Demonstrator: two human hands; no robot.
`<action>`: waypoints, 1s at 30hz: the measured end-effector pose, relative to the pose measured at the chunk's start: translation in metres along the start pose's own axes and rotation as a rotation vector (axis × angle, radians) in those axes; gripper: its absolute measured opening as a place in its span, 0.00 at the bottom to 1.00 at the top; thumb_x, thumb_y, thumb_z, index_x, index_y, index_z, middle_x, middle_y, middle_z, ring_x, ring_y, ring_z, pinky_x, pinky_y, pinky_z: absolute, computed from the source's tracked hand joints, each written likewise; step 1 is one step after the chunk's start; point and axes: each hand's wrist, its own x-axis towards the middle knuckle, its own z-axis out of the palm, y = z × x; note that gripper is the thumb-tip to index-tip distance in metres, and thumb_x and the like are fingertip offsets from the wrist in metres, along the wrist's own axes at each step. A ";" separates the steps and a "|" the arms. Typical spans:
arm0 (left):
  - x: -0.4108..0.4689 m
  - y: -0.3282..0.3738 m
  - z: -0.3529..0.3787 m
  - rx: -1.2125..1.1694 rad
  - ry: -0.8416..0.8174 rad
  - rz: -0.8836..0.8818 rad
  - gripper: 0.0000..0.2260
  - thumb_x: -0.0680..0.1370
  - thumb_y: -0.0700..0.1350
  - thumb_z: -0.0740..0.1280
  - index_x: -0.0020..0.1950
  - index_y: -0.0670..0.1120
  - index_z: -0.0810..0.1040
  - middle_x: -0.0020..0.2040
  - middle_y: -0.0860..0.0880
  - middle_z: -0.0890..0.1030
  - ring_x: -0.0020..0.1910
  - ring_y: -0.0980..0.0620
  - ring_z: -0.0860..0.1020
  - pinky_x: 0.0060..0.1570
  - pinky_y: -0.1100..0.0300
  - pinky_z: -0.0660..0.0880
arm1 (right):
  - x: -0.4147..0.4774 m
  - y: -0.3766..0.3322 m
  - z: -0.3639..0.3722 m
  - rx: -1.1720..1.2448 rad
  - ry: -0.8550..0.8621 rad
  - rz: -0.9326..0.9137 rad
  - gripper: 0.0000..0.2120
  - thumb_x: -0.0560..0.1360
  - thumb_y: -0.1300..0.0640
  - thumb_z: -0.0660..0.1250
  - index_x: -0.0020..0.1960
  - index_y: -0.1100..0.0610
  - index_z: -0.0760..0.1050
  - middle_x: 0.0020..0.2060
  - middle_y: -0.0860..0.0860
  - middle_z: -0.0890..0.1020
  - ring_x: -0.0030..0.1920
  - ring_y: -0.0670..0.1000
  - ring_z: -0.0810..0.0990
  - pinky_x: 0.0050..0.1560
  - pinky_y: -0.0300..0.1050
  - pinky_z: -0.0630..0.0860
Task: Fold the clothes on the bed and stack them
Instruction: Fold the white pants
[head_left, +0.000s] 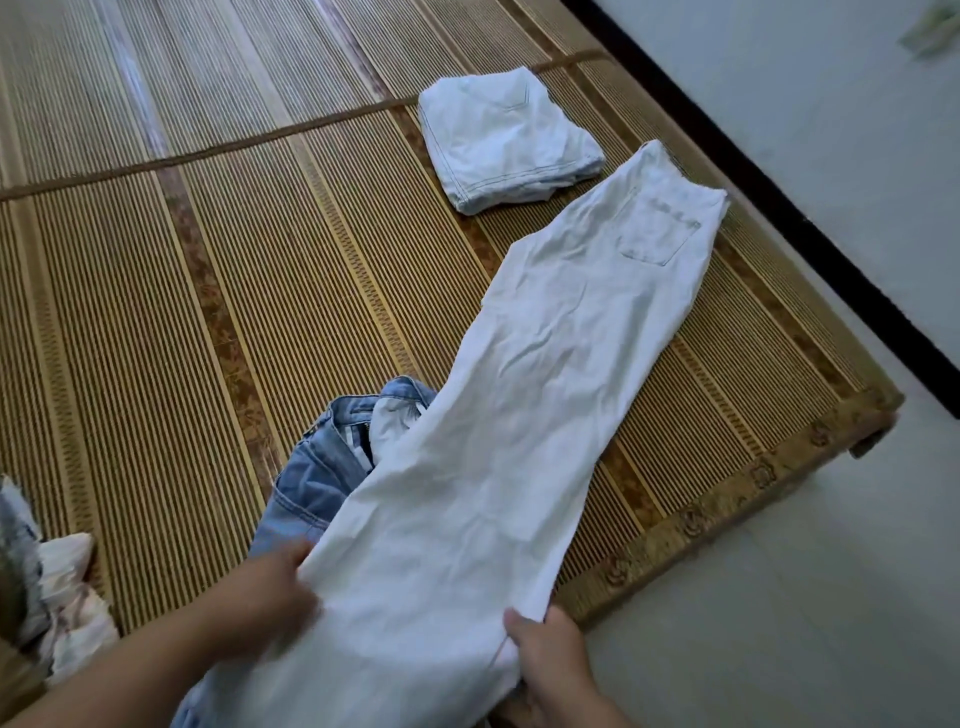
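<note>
A long pair of white trousers (524, 395) lies stretched across the bamboo mat of the bed (208, 260), waistband and back pocket at the far right, legs running toward me. My left hand (270, 597) grips the left edge of the legs near the bottom. My right hand (550, 660) pinches the right edge of the same legs. A folded white garment (506, 137) sits on the mat beyond the trousers. Light blue jeans (322, 467) lie crumpled partly under the white trousers.
A heap of pale and grey clothes (52, 587) lies at the lower left. The bed's corner (878, 415) is at the right, with pale floor (805, 597) beyond it and a white wall with a black skirting strip (779, 208).
</note>
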 end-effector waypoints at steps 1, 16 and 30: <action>0.003 0.000 0.002 0.098 -0.016 -0.017 0.20 0.69 0.35 0.67 0.58 0.51 0.76 0.45 0.49 0.83 0.37 0.52 0.82 0.39 0.59 0.79 | 0.006 0.000 -0.001 -0.023 -0.049 0.048 0.08 0.72 0.67 0.70 0.50 0.64 0.76 0.46 0.61 0.83 0.46 0.59 0.81 0.52 0.56 0.79; 0.007 0.028 0.010 -0.075 0.129 -0.031 0.16 0.79 0.57 0.62 0.49 0.46 0.80 0.47 0.46 0.83 0.44 0.48 0.82 0.51 0.55 0.79 | 0.034 -0.036 -0.009 0.193 -0.187 0.002 0.21 0.72 0.56 0.74 0.61 0.58 0.71 0.53 0.58 0.82 0.52 0.59 0.81 0.56 0.60 0.78; -0.007 -0.023 -0.004 -0.038 -0.055 0.016 0.29 0.69 0.39 0.75 0.60 0.62 0.66 0.52 0.56 0.79 0.48 0.57 0.80 0.42 0.66 0.76 | 0.001 -0.032 -0.007 0.298 -0.442 0.229 0.11 0.75 0.66 0.65 0.57 0.63 0.76 0.51 0.62 0.83 0.53 0.64 0.81 0.58 0.62 0.75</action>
